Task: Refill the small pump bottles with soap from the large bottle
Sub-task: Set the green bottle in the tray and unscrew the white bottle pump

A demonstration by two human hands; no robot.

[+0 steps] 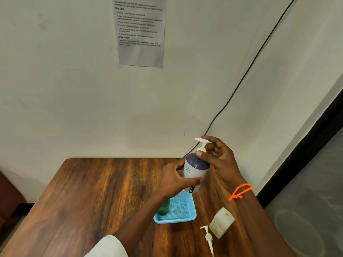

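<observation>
The left hand (173,180) grips the body of a white pump bottle with a dark blue shoulder (194,173), held above the brown wooden table (92,197) near its far edge. The right hand (220,160) pinches the bottle's white pump head (202,143). Below them sits one light blue mesh plastic tray (181,210) holding one green bottle (163,208), partly hidden by the left forearm. Right of the tray stands one square, pale yellow bottle without a pump (221,222); one loose white pump (208,237) lies beside it. The table's left half offers open room.
</observation>
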